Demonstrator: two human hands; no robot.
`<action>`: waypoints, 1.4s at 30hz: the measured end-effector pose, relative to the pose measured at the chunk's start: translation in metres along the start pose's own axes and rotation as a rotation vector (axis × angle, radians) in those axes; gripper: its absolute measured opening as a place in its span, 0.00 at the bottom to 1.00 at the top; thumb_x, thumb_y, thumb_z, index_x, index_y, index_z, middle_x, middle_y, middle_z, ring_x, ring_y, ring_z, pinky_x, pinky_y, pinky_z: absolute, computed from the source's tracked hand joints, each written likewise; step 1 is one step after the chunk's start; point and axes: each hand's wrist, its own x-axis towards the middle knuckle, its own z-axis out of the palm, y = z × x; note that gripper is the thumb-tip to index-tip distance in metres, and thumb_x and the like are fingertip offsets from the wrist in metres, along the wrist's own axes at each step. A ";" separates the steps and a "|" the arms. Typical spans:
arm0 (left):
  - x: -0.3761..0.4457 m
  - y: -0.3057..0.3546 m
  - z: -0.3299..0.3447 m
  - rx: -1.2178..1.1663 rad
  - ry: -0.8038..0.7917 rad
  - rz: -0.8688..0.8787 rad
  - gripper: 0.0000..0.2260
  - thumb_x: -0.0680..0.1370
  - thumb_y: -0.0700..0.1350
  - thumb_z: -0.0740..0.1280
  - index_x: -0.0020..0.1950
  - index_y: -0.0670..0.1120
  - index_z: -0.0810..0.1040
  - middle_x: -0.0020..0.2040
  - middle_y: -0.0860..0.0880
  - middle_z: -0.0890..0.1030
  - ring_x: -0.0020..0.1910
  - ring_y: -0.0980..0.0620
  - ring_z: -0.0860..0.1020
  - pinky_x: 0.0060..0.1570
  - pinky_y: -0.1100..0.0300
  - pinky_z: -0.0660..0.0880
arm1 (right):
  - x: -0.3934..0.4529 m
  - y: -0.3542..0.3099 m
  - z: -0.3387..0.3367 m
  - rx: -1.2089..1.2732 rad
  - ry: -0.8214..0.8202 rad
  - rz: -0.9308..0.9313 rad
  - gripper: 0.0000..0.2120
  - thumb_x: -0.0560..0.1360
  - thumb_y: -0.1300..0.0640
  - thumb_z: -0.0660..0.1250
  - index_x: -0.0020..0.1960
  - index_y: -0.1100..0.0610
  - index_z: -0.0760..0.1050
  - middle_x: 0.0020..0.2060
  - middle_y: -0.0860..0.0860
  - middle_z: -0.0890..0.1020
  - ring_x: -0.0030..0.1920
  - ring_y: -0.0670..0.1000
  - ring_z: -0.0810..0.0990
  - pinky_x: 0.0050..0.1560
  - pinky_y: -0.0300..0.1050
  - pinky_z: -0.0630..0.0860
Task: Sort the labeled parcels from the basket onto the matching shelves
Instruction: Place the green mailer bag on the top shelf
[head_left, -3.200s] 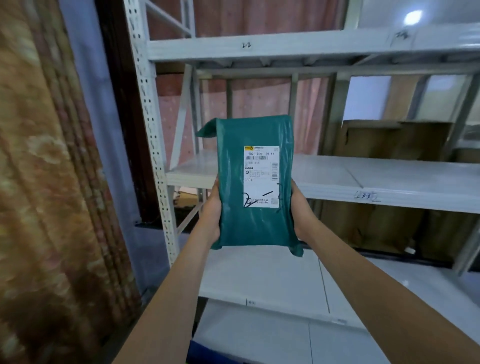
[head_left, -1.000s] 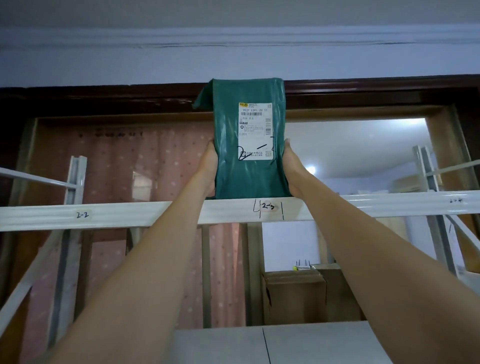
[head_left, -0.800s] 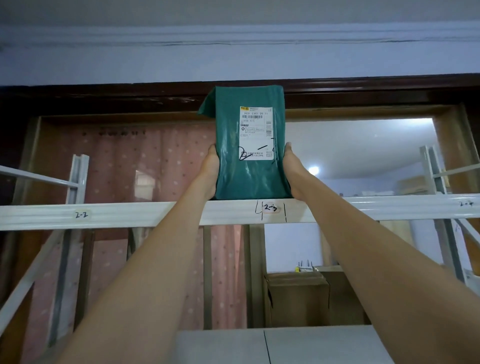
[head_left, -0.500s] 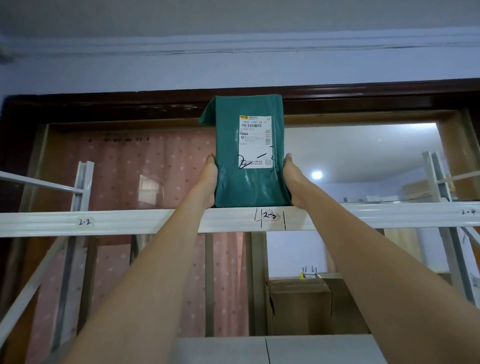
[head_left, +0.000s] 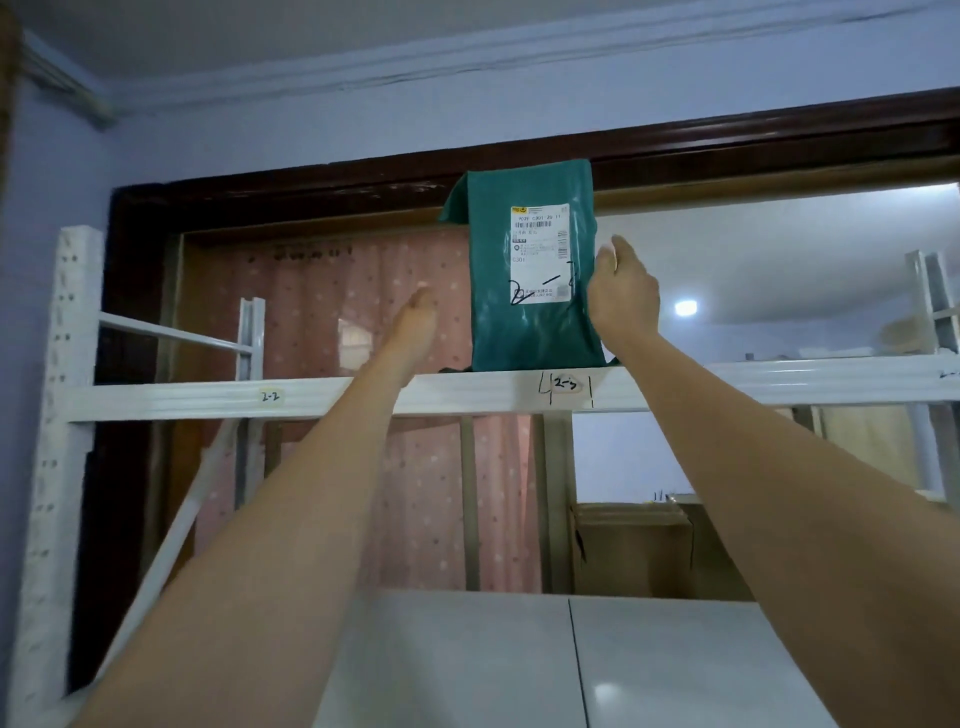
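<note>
Placing step, near its end. Green parcel (head_left: 530, 322) stands upright on the top shelf (head_left: 182, 400), its bottom edge at the front beam, right above the handwritten "2-3" tag (head_left: 565, 384). Marker scrawl on the parcel's white label (head_left: 540, 254) starts with a "2" and a dash; the last digit is not legible, so the match with the tag can't be confirmed from the label alone.

Left hand (head_left: 415, 325) is off the parcel, apart from its left side, fingers straight, grip released, holding nothing. Right hand (head_left: 621, 291) is against the parcel's right edge, fingers only loosely bent; it looks like a steadying touch, not a clenched grip, though the fingertips on the far side are hidden by the hand itself.

Judgement: parcel is delivered; next move calls for taking the right hand away gently so the thin upright pack doesn't tip, or laying it flat first, then going back to the basket for the next parcel.

Hard to see: the shelf's top surface is hidden from below, so how much of the parcel's base sits on it can't be told. Basket not in view. "2-2" tag (head_left: 271, 396) marks the bay to the left; another tag at the far right is cut off by the frame. Left hand is motion-blurred.
</note>
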 end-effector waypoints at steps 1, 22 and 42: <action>-0.011 -0.005 -0.007 0.148 0.034 0.039 0.28 0.85 0.60 0.42 0.79 0.48 0.64 0.79 0.42 0.63 0.77 0.40 0.62 0.77 0.42 0.54 | -0.009 -0.005 0.001 -0.032 -0.004 -0.091 0.26 0.83 0.47 0.47 0.77 0.55 0.66 0.72 0.57 0.73 0.71 0.60 0.71 0.71 0.54 0.66; -0.358 -0.305 -0.230 1.225 -0.170 -0.599 0.28 0.85 0.58 0.44 0.81 0.47 0.55 0.82 0.48 0.53 0.81 0.45 0.49 0.74 0.30 0.42 | -0.528 0.004 0.170 -0.413 -1.242 -0.328 0.29 0.84 0.41 0.47 0.82 0.48 0.50 0.82 0.56 0.52 0.81 0.58 0.51 0.79 0.61 0.44; -0.599 -0.687 -0.378 0.910 -0.553 -1.369 0.28 0.85 0.58 0.43 0.82 0.48 0.50 0.83 0.47 0.49 0.81 0.43 0.45 0.74 0.32 0.39 | -0.937 0.111 0.311 -0.569 -1.954 -0.062 0.29 0.84 0.42 0.46 0.82 0.48 0.46 0.81 0.58 0.52 0.80 0.59 0.53 0.79 0.61 0.49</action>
